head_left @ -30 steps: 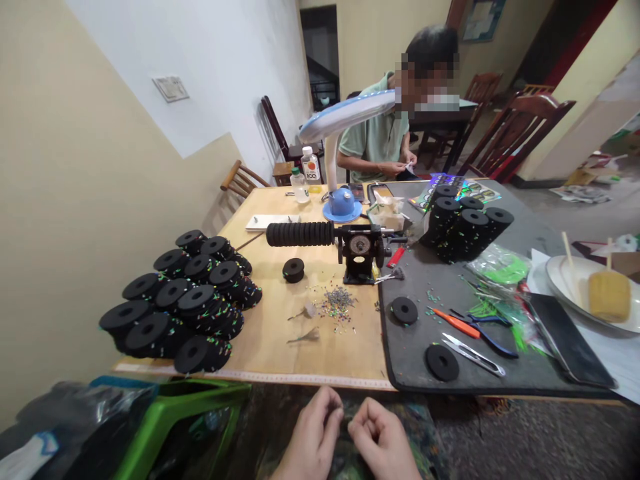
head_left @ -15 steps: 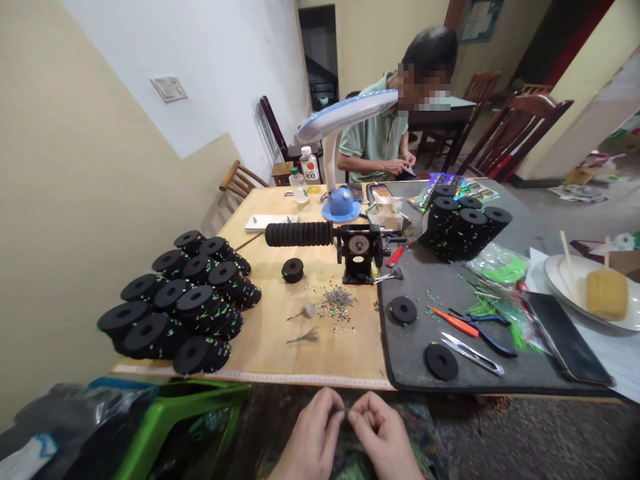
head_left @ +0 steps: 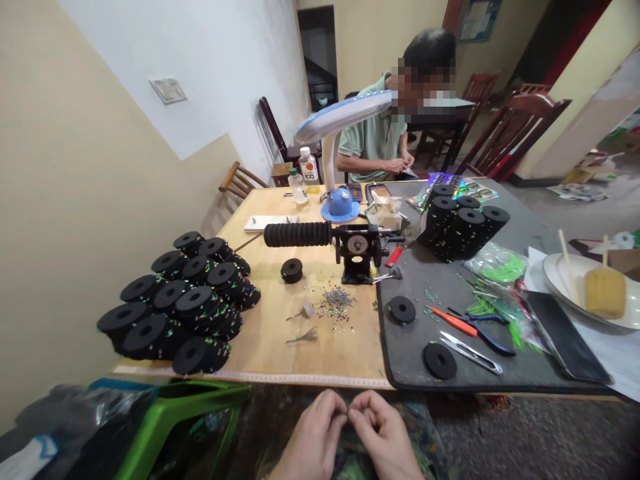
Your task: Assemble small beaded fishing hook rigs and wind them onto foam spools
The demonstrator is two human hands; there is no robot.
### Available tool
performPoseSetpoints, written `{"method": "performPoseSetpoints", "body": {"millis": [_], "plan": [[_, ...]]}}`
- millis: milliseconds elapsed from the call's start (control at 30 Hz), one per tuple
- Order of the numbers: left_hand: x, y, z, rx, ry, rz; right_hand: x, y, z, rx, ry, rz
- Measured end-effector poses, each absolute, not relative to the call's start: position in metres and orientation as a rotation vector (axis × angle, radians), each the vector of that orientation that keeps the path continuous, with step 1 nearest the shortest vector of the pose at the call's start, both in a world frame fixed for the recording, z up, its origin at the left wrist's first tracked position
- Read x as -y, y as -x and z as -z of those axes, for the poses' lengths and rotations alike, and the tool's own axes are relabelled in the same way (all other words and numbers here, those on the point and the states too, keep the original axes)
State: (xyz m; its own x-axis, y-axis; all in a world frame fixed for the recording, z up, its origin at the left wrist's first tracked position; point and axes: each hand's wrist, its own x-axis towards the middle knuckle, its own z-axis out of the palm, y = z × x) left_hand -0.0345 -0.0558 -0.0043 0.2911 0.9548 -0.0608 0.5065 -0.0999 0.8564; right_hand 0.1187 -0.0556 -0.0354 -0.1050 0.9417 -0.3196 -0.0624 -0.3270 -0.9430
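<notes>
L hand (head_left: 311, 437) & R hand (head_left: 381, 432) at near edge, below table (head_left: 280, 333). Fingertips pinched together on tiny item, too small to ID. Judged v. light, slippery; fingertip pinch needed.

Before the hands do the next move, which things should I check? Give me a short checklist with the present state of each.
1. Left hand and right hand pinched together below the table edge: ok.
2. What the fingertips hold: cannot tell, too small.
3. Small bits within view on the wood: ok.
4. Snips and pliers lying on the grey mat: ok.
5. Winder upright, foam roll on its shaft: ok.
6. Loose disc near the mat's front edge: ok.
</notes>
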Motion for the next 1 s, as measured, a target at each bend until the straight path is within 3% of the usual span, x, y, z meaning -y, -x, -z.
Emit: {"method": "performPoseSetpoints", "body": {"millis": [333,600,1000], "plan": [[0.054,0.031,0.005,-1.255,-1.625,-0.635,0.052,-0.116,0.048,0.559,1.198,-1.783],[0.056,0.028,0.007,-1.098,-1.329,-0.678,0.055,-0.118,0.038,0.746,1.127,-1.729],[0.053,0.023,0.009,-1.231,-1.291,-0.677,0.061,-0.122,0.045,0.909,1.164,-1.651]]}}
